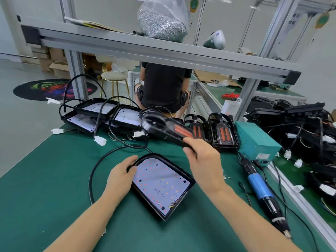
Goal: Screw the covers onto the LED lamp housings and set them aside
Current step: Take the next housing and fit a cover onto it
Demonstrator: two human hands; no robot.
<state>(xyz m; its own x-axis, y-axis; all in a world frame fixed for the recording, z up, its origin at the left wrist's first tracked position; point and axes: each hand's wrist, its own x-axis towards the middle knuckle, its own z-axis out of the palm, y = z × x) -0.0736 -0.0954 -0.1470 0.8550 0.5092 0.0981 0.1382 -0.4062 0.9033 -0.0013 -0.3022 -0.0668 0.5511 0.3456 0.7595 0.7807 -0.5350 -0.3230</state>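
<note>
Filling the lower frame we see the green bench mat, and across the top runs a grey shelf rail with a bag of screws on it. Mid left sit stacked open housings, mid right a teal power box. At centre lies the open LED housing, board up, flat on the mat. Our left hand grips its left rim, thumb over the edge. Our right hand holds a black cover aloft, blurred, above and behind the housing. The blue electric screwdriver lies at lower right, with loose screws between it and the housing.
</note>
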